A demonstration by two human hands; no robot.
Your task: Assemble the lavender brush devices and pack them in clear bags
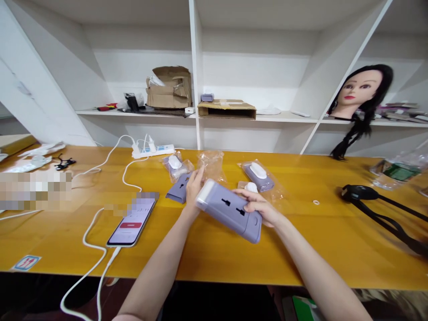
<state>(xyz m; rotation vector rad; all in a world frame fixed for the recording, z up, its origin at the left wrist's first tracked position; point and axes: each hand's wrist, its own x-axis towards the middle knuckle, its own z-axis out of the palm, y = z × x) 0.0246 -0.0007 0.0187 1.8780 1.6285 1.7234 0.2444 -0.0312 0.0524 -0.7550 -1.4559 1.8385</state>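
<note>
A lilac socket adapter block with black pin slots and a pale end cap is held above the yellow table. My left hand grips its pale far-left end, fingers closed around it. My right hand holds the near-right end, fingers wrapped over the top. Just behind my left hand lies a second lilac adapter flat on the table. A bagged lilac adapter with a white plug lies behind my right hand.
A phone on a white cable lies at left, a white power strip behind it. Clear plastic bags sit mid-table. A black stand lies at right. Shelves behind hold cardboard boxes and a mannequin head.
</note>
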